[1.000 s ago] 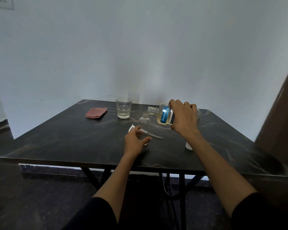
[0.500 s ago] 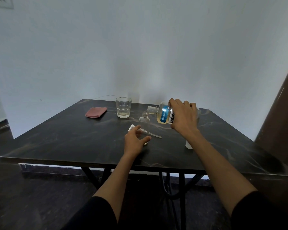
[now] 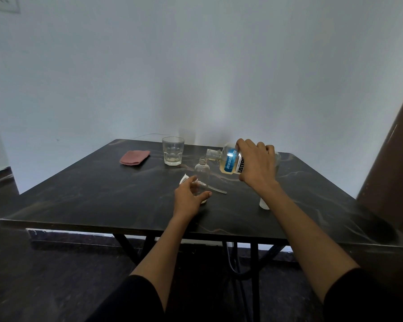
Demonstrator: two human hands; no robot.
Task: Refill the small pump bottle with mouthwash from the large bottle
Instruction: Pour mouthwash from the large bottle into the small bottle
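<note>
The small pump bottle (image 3: 201, 169) stands upright on the dark table (image 3: 84, 194), clear, with its neck uncapped. My left hand (image 3: 188, 198) curls around its base, thumb on the near side. My right hand (image 3: 256, 167) grips the large mouthwash bottle (image 3: 229, 162), which has a blue label and pale yellow liquid. It is tipped on its side with its open mouth pointing left, just above and right of the small bottle's neck. The pump head with its tube (image 3: 215, 189) lies on the table behind my left hand.
A drinking glass (image 3: 173, 151) stands at the back of the table, and a folded pink cloth (image 3: 134, 157) lies to its left. A white cap (image 3: 264, 204) sits by my right forearm. A brown panel (image 3: 391, 173) rises at the right edge.
</note>
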